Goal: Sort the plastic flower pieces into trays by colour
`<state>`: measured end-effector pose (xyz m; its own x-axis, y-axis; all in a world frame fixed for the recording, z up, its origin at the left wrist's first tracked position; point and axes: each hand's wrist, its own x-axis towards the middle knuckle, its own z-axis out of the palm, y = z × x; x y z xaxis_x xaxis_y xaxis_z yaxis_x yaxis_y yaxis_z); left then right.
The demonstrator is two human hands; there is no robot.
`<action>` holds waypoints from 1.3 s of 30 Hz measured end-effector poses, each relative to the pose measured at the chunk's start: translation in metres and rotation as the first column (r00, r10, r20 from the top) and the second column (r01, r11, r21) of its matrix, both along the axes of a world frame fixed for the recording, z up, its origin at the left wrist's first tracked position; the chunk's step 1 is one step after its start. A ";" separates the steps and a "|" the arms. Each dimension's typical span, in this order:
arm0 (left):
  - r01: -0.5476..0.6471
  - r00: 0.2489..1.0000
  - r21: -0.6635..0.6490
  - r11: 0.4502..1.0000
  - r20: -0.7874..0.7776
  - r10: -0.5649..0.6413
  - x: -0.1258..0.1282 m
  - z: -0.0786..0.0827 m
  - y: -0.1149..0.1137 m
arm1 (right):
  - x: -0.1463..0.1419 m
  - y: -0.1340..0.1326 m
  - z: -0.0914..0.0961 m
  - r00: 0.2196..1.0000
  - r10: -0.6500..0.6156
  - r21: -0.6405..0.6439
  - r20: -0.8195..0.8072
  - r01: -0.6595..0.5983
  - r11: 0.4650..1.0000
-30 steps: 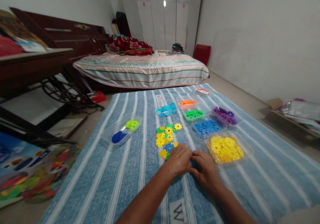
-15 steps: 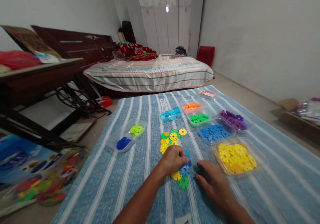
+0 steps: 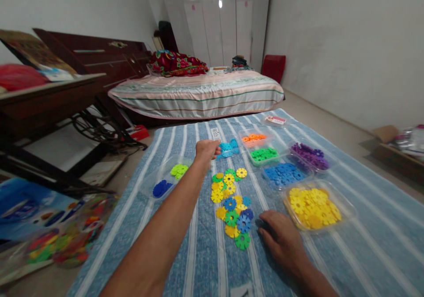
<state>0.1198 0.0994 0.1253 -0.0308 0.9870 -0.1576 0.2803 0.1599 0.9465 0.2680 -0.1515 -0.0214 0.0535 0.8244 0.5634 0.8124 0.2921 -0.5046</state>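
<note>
My left hand (image 3: 206, 149) is stretched far forward over the blue striped cloth (image 3: 185, 253), its fingers curled shut right beside the pile of light-blue flower discs (image 3: 229, 149); whether it holds one is hidden. Close to me, my right hand (image 3: 281, 240) rests palm down on the cloth, fingers loosely apart, just right of a loose cluster of yellow, green and blue discs (image 3: 233, 204).
Clear trays hold yellow discs (image 3: 313, 206), blue discs (image 3: 281, 173), purple discs (image 3: 308, 153), green and orange discs (image 3: 261, 149). A tray (image 3: 167, 180) at left holds lime and dark-blue discs. A bed (image 3: 198, 91), a dark table (image 3: 46, 98) and toy bags (image 3: 49, 239) surround the cloth.
My left hand left the disc cluster near me and reached forward to the light-blue pile. My right hand moved apart from it and settled flat on the cloth.
</note>
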 end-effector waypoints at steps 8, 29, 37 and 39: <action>0.667 0.671 0.007 0.745 -0.442 -0.596 -0.020 -0.047 -0.086 | 0.001 0.000 0.003 1.000 0.009 -0.032 -0.012 -0.010 0.999; 0.649 0.531 -0.055 0.759 -0.681 -0.504 -0.028 -0.068 -0.166 | 0.000 0.002 0.005 1.000 -0.016 -0.032 -0.012 0.016 0.999; 0.559 0.776 -0.027 0.829 -0.334 -0.534 -0.005 -0.049 -0.132 | 0.000 0.003 0.010 1.000 0.000 -0.061 -0.009 0.000 0.998; 0.531 0.833 -0.002 0.848 -0.182 -0.522 0.017 -0.034 -0.124 | -0.001 0.003 0.011 1.000 0.004 -0.065 -0.016 -0.005 0.998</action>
<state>0.1364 -0.0244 0.0909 0.4735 0.8677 -0.1513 0.4656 -0.1008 0.8792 0.2674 -0.1482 -0.0106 0.0584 0.8594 0.5079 0.8033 0.2616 -0.5351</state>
